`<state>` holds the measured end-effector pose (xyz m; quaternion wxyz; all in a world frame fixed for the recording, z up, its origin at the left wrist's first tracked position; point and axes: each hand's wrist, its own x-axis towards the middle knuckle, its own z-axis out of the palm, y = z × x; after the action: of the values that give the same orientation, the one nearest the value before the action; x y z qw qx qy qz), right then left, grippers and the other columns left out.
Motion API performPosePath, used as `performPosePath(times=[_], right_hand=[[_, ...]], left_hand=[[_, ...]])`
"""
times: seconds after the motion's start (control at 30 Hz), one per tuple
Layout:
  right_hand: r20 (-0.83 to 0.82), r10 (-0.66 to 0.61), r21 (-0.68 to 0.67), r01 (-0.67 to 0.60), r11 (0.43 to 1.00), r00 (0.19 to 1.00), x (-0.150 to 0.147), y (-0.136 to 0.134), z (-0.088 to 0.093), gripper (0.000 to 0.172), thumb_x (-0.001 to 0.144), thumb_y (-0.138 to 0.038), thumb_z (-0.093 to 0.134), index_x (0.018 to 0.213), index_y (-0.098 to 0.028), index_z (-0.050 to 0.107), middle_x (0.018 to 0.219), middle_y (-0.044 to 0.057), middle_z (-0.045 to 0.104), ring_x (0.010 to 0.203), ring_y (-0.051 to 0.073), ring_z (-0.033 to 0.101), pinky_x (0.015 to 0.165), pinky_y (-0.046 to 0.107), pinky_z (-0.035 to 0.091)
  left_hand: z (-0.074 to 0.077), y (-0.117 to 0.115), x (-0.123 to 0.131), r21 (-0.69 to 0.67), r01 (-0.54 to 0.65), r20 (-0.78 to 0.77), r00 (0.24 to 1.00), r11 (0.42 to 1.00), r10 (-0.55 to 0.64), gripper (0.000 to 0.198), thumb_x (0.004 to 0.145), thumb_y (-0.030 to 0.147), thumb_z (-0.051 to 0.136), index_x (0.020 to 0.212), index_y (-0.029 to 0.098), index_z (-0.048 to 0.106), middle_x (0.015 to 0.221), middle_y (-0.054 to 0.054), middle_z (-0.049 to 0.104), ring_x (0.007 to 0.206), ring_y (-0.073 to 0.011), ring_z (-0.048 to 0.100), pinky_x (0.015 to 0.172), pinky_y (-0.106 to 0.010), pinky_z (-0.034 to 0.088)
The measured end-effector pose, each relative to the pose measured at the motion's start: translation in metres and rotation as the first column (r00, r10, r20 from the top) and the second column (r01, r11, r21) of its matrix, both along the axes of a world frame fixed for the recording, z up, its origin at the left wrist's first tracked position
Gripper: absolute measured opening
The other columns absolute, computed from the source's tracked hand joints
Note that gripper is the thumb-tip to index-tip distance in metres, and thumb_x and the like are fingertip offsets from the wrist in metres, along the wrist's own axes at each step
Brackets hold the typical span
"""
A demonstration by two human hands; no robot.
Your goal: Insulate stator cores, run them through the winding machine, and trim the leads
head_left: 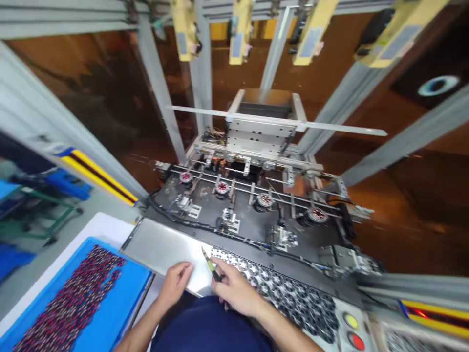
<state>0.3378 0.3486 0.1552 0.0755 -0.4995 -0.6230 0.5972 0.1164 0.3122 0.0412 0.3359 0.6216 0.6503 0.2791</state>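
Note:
My left hand (176,282) rests on the near edge of a bare steel plate (161,247), its fingers curled loosely with nothing visible in them. My right hand (234,289) is closed around yellow-green tweezers (210,264) whose tip points up and to the left over the plate. Just right of that hand runs a tray strip (293,296) filled with several round dark parts. Beyond it, a black machine bed (252,222) carries small wound stators (222,187) seated on fixtures along two steel rods.
A blue tray (120,303) heaped with several red-and-dark wound parts lies at lower left on a white surface. Yellow (351,320) and red (357,341) push buttons sit at lower right. Grey frame posts and yellow hanging units surround the machine.

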Motion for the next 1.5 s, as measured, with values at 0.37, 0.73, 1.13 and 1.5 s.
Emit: performPosePath(times=[0.37, 0.73, 1.13, 1.5], right_hand=[[0.552, 0.096, 0.317, -0.316, 0.894, 0.828, -0.120, -0.004, -0.057, 0.059, 0.095, -0.023, 0.052, 0.148, -0.008, 0.032, 0.137, 0.024, 0.052, 0.106, 0.029, 0.066, 0.088, 0.044, 0.054], [0.614, 0.252, 0.537, -0.630, 0.562, 0.748, -0.028, 0.061, 0.042, 0.039, 0.092, -0.033, 0.055, 0.126, -0.015, 0.063, 0.119, 0.019, 0.068, 0.098, 0.031, 0.071, 0.089, 0.042, 0.056], [0.570, 0.123, 0.753, -0.576, 0.319, 0.813, 0.003, 0.264, 0.008, 0.022, 0.087, -0.016, 0.061, 0.109, -0.012, 0.065, 0.116, 0.015, 0.064, 0.104, 0.027, 0.064, 0.088, 0.044, 0.054], [0.487, 0.203, 0.741, -0.525, 0.418, 0.849, 0.016, 0.282, -0.049, 0.025, 0.093, -0.026, 0.065, 0.115, -0.015, 0.063, 0.137, 0.011, 0.055, 0.125, 0.028, 0.052, 0.104, 0.052, 0.046]], left_hand=[[0.024, -0.005, -0.014, -0.077, -0.048, 0.005, 0.999, 0.996, 0.048, 0.059, 0.097, 0.055, 0.030, 0.079, 0.017, 0.071, 0.078, -0.008, 0.069, 0.081, -0.0209, 0.066, 0.073, -0.031, 0.053], [0.087, 0.048, -0.077, 0.058, 0.088, -0.355, 0.933, 0.994, -0.062, 0.025, 0.089, 0.035, 0.056, 0.086, 0.017, 0.072, 0.076, -0.006, 0.071, 0.068, -0.0193, 0.064, 0.064, -0.028, 0.047], [0.125, 0.313, -0.090, 0.042, 0.434, -0.701, 0.654, 0.900, -0.282, 0.037, 0.078, 0.027, 0.076, 0.112, 0.015, 0.067, 0.147, -0.012, 0.047, 0.145, -0.0364, 0.026, 0.114, -0.060, 0.026], [0.072, 0.350, -0.101, -0.080, 0.529, -0.666, 0.602, 0.845, -0.440, 0.035, 0.089, 0.032, 0.066, 0.120, 0.017, 0.062, 0.146, -0.011, 0.049, 0.140, -0.0332, 0.038, 0.113, -0.061, 0.031]])
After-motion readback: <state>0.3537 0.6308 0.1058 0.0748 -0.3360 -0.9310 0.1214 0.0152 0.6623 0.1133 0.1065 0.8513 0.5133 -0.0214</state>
